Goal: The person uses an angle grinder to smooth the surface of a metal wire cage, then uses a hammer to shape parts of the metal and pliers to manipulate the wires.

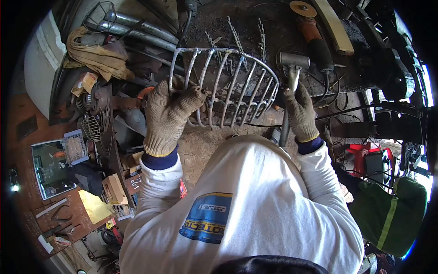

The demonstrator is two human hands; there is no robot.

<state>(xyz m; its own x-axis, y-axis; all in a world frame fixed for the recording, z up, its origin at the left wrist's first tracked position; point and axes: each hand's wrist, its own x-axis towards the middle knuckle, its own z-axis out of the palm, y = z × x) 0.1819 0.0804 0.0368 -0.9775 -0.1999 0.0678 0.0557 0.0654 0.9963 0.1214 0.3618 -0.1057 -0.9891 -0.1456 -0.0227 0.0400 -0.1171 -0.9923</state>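
My left hand [168,107], in a knitted brown work glove, grips the left end of a grille [233,86] made of bent metal rods. The grille has a curved outer frame with several cross bars, and its right end is rounded. My left fingers close around the bars, partly hidden behind the glove. My gloved right hand [301,112] is wrapped around the handle of a hammer [294,60]. The hammer's metal head points away from me, just right of the grille's rounded end and apart from it.
An orange and black angle grinder [314,41] lies on the dark workbench [351,75] beyond the hammer. Several thin metal pieces [237,39] stick out past the grille. A beige cloth [98,54] and metal pipes [137,29] are at the far left. Cables run on the right.
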